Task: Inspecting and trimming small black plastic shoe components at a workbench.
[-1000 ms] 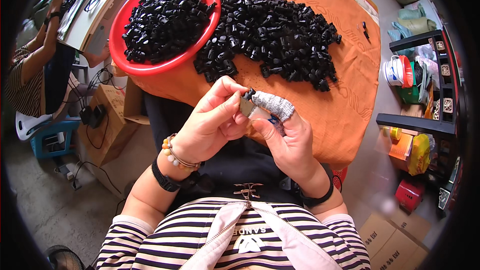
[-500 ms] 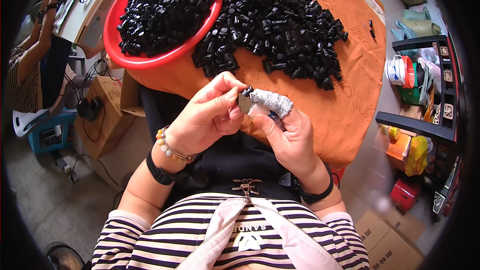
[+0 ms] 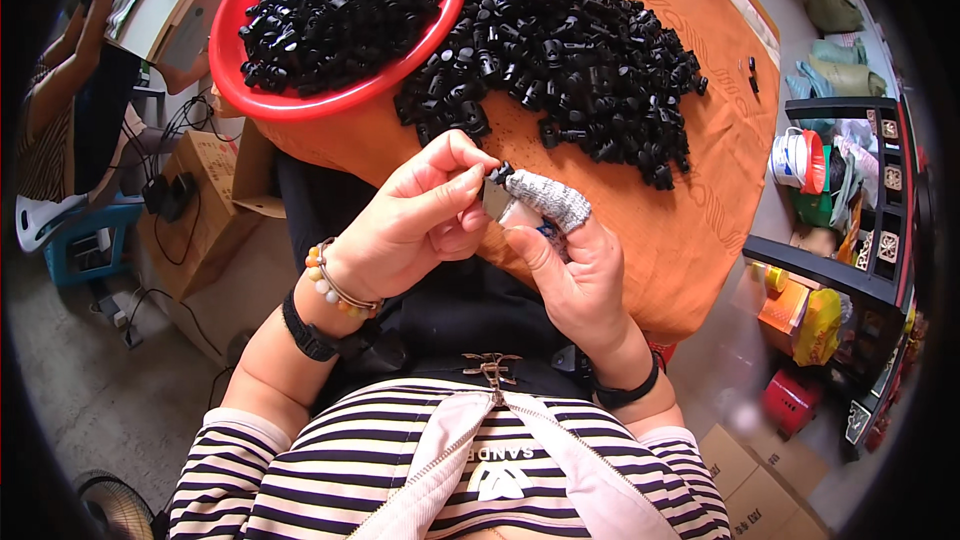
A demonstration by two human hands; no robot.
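Note:
Between thumb and forefinger, my left hand [image 3: 425, 205] pinches a small black plastic part [image 3: 501, 174] above the near edge of the table. My right hand [image 3: 580, 265] is closed beside it, with a grey knitted cover [image 3: 552, 197] over its fingers. In its grip is a flat, pale, blade-like piece [image 3: 494, 200], which reaches under the black part; its exact kind is unclear. The covered forefinger presses against the part from the right. Beyond my hands, a loose pile of similar black parts [image 3: 580, 65] lies on the orange tablecloth [image 3: 650, 250].
A red basin [image 3: 232, 70] heaped with black parts stands at the far left of the table. Two loose pieces [image 3: 753, 75] lie far right. Cardboard boxes [image 3: 190, 230] and cables are on the left, near another person's arm [image 3: 75, 60]. Right stands a loaded black shelf [image 3: 830, 270].
The view has shifted a little, so the basin and pile sit slightly differently in the picture. Both hands keep nearly the same hold on the black part and the blade-like piece.

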